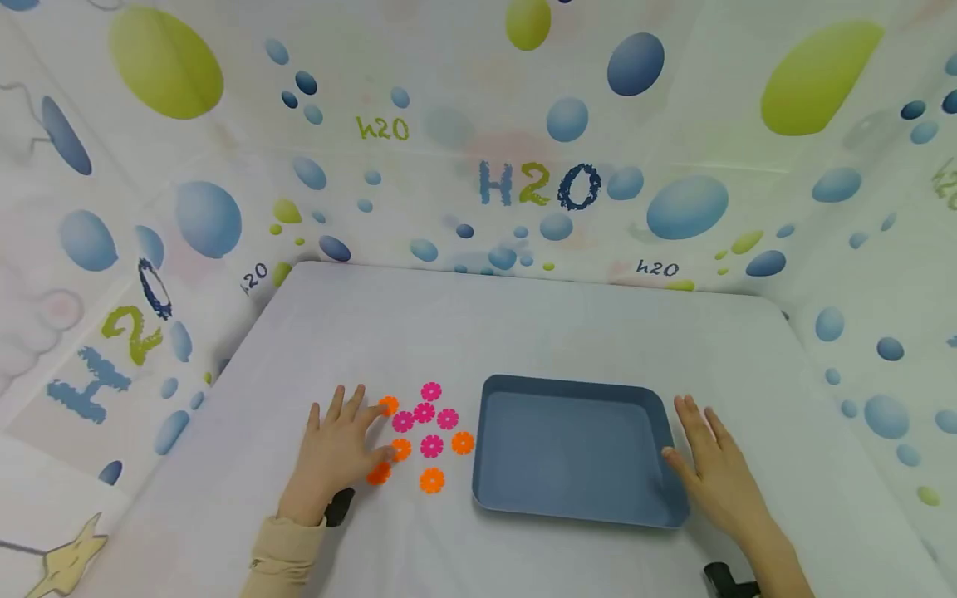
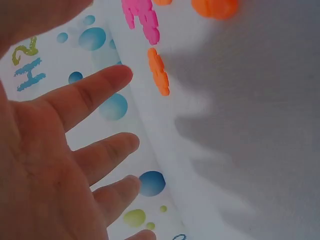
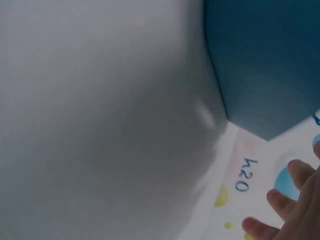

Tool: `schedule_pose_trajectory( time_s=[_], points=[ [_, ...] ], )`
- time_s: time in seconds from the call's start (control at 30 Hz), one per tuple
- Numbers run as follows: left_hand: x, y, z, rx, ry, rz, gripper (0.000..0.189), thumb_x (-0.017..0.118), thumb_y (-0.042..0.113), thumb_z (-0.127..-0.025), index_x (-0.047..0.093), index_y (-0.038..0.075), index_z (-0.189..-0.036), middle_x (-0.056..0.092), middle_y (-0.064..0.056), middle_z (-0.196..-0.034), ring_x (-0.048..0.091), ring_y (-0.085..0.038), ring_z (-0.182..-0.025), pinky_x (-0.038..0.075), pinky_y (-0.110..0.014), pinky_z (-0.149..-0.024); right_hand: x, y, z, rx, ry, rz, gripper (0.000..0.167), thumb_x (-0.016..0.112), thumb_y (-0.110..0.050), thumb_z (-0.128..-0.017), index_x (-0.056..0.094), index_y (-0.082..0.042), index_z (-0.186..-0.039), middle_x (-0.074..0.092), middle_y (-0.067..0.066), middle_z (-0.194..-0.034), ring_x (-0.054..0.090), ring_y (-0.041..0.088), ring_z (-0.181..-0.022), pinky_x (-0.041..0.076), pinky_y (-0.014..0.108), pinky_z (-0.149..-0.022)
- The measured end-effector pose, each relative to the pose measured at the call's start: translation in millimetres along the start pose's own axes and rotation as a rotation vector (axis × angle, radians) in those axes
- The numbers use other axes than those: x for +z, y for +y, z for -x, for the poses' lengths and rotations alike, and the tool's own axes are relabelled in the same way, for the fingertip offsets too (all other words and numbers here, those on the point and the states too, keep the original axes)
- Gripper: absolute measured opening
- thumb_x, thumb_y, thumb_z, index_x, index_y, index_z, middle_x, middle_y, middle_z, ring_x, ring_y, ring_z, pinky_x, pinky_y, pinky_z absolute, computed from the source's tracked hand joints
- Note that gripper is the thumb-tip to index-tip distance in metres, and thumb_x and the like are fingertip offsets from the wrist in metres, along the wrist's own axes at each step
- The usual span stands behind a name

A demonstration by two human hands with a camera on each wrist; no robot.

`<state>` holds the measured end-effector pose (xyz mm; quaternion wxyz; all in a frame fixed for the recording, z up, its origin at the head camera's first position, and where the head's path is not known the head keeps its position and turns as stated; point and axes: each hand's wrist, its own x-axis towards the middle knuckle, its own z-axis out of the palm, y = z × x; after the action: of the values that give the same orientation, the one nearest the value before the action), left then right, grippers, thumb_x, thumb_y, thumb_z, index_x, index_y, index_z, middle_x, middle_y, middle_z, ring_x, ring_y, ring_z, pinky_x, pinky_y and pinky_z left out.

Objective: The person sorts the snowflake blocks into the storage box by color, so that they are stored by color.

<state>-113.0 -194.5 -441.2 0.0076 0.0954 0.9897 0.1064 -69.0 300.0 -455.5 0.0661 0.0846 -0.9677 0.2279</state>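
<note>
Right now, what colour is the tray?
The tray is plain greyish blue; it shows best in the head view.

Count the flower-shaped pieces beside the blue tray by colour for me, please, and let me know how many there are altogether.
Pink pieces: 5
Orange pieces: 5
Total: 10

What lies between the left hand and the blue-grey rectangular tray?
The head view shows pink flower-shaped pieces and orange flower-shaped pieces on the white tabletop between the left hand and the blue-grey rectangular tray.
</note>
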Motion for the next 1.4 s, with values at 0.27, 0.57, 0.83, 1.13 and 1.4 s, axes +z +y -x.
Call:
schedule_pose_trajectory(
  time_s=[0.27,0.57,0.83,1.13,1.4],
  points=[
    [4.9,6.9,-2.3,0.012,0.052,0.064,0.037,0.08,0.034,-0.074,0.067,0.016,-0.103,0.056,-0.02,-0.133,0.041,-0.048,-0.132,0.025,-0.072,-0.105,11.9,-4.3,8.3,0.005,-0.105,-0.256,0.069,0.041,-0.03,-0.104,0.001,-0.013,-0.157,0.013,0.034,-0.156,0.018,0.063,-0.136,0.021,0.077,-0.1],
    [12.1,13.0,-3.6,0.007,0.035,0.064,0.028,0.087,0.032,-0.066,0.065,0.019,-0.079,0.059,-0.018,-0.126,0.043,-0.047,-0.129,0.027,-0.072,-0.104,22.6,-8.8,10.6,0.007,-0.077,-0.274,0.07,0.043,-0.031,-0.103,0.003,-0.011,-0.157,0.016,0.034,-0.155,0.023,0.063,-0.134,0.025,0.075,-0.099],
    [10.7,17.5,-7.4,0.009,0.028,0.075,0.031,0.089,0.029,-0.063,0.064,0.015,-0.075,0.061,-0.018,-0.12,0.049,-0.041,-0.12,0.036,-0.066,-0.1,31.5,-8.8,14.4,0.025,-0.021,-0.342,0.068,0.045,-0.026,-0.103,0.005,-0.017,-0.157,0.02,0.032,-0.155,0.025,0.061,-0.135,0.026,0.075,-0.098],
    [8.7,23.6,-16.3,0.043,0.065,0.117,0.023,0.087,0.02,-0.068,0.064,0.015,-0.068,0.065,-0.009,-0.093,0.057,-0.029,-0.088,0.05,-0.048,-0.08,25.7,-10.2,13.0,0.057,-0.066,-0.344,0.063,0.04,-0.024,-0.104,0.007,-0.014,-0.157,0.02,0.032,-0.155,0.028,0.059,-0.134,0.027,0.074,-0.1],
    [-3.4,45.3,-31.7,-0.029,-0.019,0.309,0.017,0.079,0.024,-0.079,0.07,0.012,-0.084,0.067,-0.002,-0.084,0.055,-0.015,-0.074,0.048,-0.031,-0.065,17.7,-12.2,8.1,0.106,-0.132,-0.32,0.067,0.042,-0.026,-0.104,0.003,-0.012,-0.157,0.016,0.031,-0.157,0.025,0.058,-0.137,0.026,0.072,-0.102]
  ],
)
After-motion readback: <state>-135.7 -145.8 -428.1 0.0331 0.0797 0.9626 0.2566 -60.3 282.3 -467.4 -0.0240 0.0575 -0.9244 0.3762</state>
